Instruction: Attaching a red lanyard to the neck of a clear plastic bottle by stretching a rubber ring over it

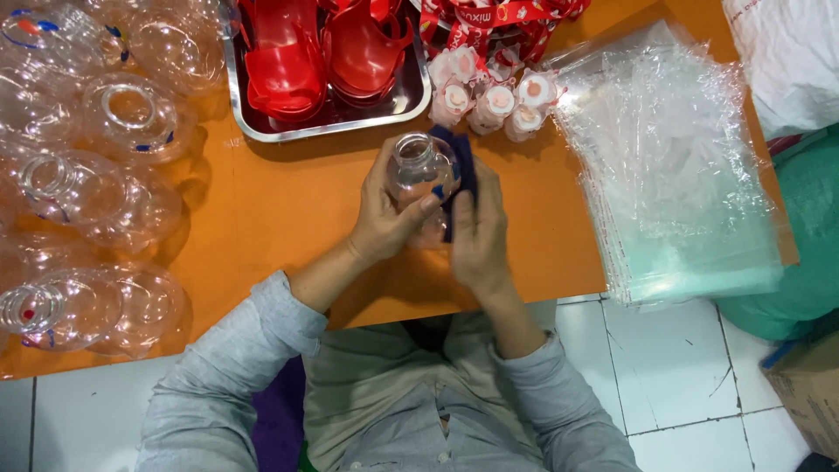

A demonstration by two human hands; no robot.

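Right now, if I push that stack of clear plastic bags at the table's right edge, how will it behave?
The stack of clear plastic bags looks thin and glossy, so probably floppy and slippery, with sheets sliding apart. It overhangs the orange table edge, so it may slip off.

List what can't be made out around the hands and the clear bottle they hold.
Head view, the only one:
- Clear bottle: its lower part is hidden behind the left hand and right hand.
- Dark blue cloth: mostly covered by the right hand and bottle; its full shape is unclear.
- Red plastic pieces in the metal tray: cut off by the top edge.
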